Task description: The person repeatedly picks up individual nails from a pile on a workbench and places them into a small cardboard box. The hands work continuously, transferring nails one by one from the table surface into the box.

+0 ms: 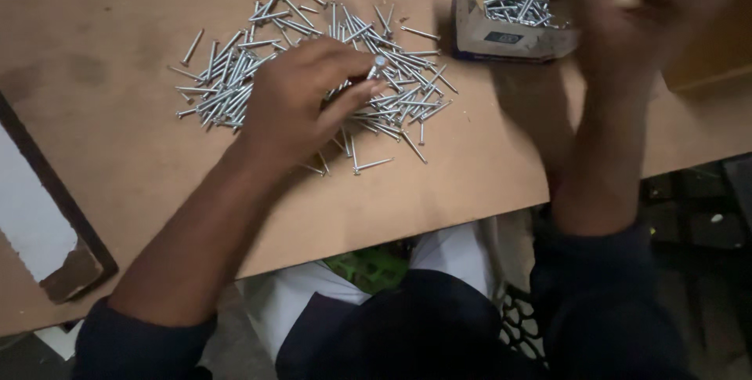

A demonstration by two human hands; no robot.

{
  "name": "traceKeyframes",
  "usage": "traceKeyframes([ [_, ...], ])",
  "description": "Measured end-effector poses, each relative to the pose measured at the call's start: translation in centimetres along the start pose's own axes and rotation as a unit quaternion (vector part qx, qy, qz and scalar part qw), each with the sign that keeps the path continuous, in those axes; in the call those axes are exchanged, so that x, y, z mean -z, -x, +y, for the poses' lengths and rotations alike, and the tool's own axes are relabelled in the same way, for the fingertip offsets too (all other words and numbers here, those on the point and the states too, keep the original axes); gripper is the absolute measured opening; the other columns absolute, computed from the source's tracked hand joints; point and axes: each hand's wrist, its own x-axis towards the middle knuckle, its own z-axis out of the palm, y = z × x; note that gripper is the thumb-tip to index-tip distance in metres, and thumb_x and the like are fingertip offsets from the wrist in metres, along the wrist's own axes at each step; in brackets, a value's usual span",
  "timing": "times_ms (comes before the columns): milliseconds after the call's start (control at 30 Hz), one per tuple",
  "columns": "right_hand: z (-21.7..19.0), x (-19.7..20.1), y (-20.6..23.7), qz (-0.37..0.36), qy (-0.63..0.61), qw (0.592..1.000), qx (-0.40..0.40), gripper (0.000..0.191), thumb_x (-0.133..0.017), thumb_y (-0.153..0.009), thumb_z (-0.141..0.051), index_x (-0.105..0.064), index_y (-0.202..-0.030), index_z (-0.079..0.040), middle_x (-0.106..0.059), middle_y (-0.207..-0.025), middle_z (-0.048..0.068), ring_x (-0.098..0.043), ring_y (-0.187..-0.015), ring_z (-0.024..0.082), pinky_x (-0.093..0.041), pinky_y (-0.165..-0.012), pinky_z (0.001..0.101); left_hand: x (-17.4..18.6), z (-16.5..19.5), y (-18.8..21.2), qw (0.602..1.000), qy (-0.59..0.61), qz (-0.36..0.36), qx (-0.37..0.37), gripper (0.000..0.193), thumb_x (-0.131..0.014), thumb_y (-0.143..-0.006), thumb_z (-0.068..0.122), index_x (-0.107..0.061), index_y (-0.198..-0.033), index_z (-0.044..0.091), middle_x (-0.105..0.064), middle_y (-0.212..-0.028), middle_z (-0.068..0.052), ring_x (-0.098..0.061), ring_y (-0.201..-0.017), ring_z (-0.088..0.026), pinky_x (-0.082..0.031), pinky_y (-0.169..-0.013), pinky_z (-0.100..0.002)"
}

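Your left hand (301,98) lies on the pile of silver nails (313,74) spread over the brown worktop (117,51), fingers pinching a few nails. Just right of the pile stands an open cardboard box (513,23) holding more nails. Your right hand (627,27), beside the box, is blurred; I cannot tell its grip.

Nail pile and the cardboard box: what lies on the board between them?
Head view: bare brown board separates the nail pile from the cardboard box; nothing lies between.

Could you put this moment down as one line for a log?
left hand: picking nails from pile on board | right hand: blurred, above cardboard box of nails | grip: unclear
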Motion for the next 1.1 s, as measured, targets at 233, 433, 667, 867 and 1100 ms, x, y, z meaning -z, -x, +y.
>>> traceKeyframes([
  [233, -4.2, -1.0, -3.6, -0.041, -0.184, 0.978, -0.093, 0.011, -0.073, -0.108, -0.004, -0.068, -0.116, 0.002, -0.072, -0.103, 0.01, -0.069, -0.089, 0.017, -0.054, -0.076, 0.0299, 0.4, 0.3, -0.2, 1.0, 0.0, -0.008, 0.0, 0.026, -0.083, -0.097, 0.027, -0.076, -0.112, 0.007, -0.073, -0.103, -0.009, -0.072, -0.089, -0.025, -0.057, -0.078, -0.035],
  [433, -9.8, -3.4, -5.2, -0.209, -0.18, 0.954, 0.119, 0.023, -0.084, -0.096, -0.01, -0.072, -0.113, -0.001, -0.072, -0.1, 0.013, -0.069, -0.088, 0.027, -0.054, -0.078, 0.0378, 0.3, 0.6, -0.5, 0.999, 0.026, -0.033, 0.012, 0.026, -0.085, -0.095, 0.026, -0.076, -0.113, 0.008, -0.071, -0.095, -0.007, -0.071, -0.082, -0.02, -0.057, -0.073, -0.033],
  [667, -12.5, -5.2, -5.2, -0.251, -0.214, 0.931, 0.158, 0.024, -0.08, -0.095, -0.008, -0.071, -0.117, -0.008, -0.074, -0.108, 0.007, -0.073, -0.103, 0.026, -0.058, -0.083, 0.0366, 0.5, 0.6, -0.7, 0.998, -0.013, -0.063, -0.007, 0.036, -0.085, -0.092, 0.027, -0.073, -0.121, 0.01, -0.072, -0.095, -0.006, -0.071, -0.087, -0.021, -0.057, -0.076, -0.035],
  [867, -9.3, -2.2, -4.6, 0.025, -0.179, 0.978, 0.1, 0.019, -0.078, -0.088, -0.003, -0.072, -0.107, -0.004, -0.074, -0.097, 0.01, -0.073, -0.095, 0.028, -0.056, -0.079, 0.0396, 1.1, 1.0, -0.3, 0.998, -0.031, 0.047, -0.014, 0.041, -0.087, -0.098, 0.026, -0.068, -0.13, 0.01, -0.071, -0.115, -0.007, -0.067, -0.109, -0.027, -0.053, -0.095, -0.04],
  [1100, -4.9, 0.4, -4.4, -0.052, 0.071, 0.991, 0.099, 0.011, -0.079, -0.099, -0.005, -0.071, -0.106, 0.0, -0.071, -0.097, 0.014, -0.071, -0.094, 0.027, -0.053, -0.081, 0.0372, 1.7, -0.2, -0.7, 0.992, -0.062, 0.107, 0.026, 0.027, -0.077, -0.1, 0.007, -0.067, -0.125, 0.009, -0.069, -0.114, -0.007, -0.065, -0.109, -0.025, -0.052, -0.098, -0.038],
])
